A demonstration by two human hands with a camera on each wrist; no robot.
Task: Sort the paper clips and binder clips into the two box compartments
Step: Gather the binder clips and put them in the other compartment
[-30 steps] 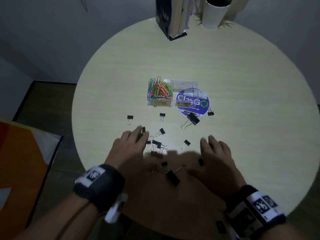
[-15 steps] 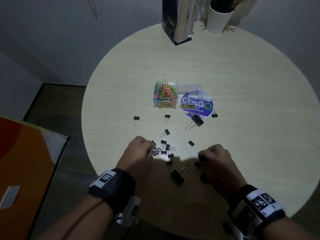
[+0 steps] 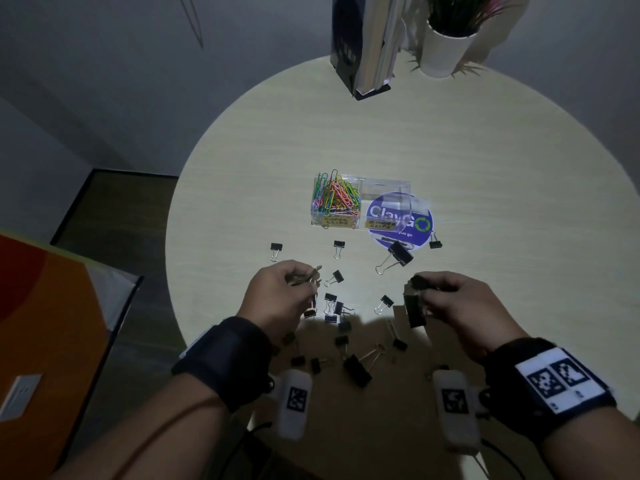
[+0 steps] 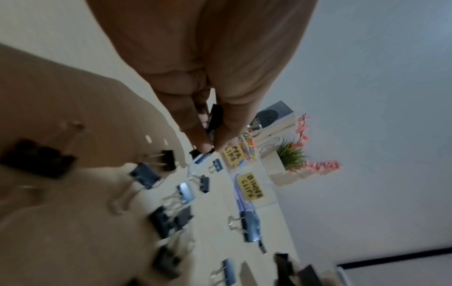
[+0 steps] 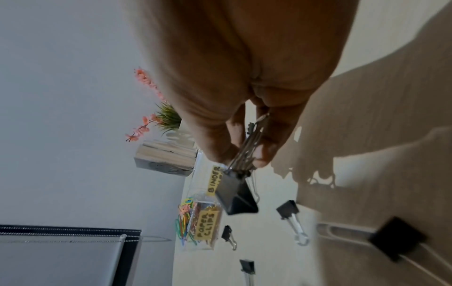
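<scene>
A clear two-compartment box [image 3: 360,183] stands mid-table. Its left compartment, labelled for paper clips, holds coloured paper clips [image 3: 336,202]; the right one [image 3: 386,194], labelled for binder clips, looks bare. Several black binder clips [image 3: 332,303] lie scattered between the box and me. My left hand [image 3: 308,277] hovers over them and pinches a small black binder clip [image 4: 216,118]. My right hand [image 3: 420,287] grips a large black binder clip [image 5: 236,195] by its wire handles, so it hangs below the fingers [image 5: 266,152].
A purple round sticker [image 3: 415,225] lies under the box's right end, with a large binder clip [image 3: 398,254] at its edge. A white plant pot [image 3: 446,50] and a dark book stand [image 3: 360,43] occupy the far rim. An orange panel [image 3: 41,323] stands left of the table.
Both hands were flat over the clips, then curled and took hold of binder clips. They now hold them lifted off the table, a little nearer the box.
</scene>
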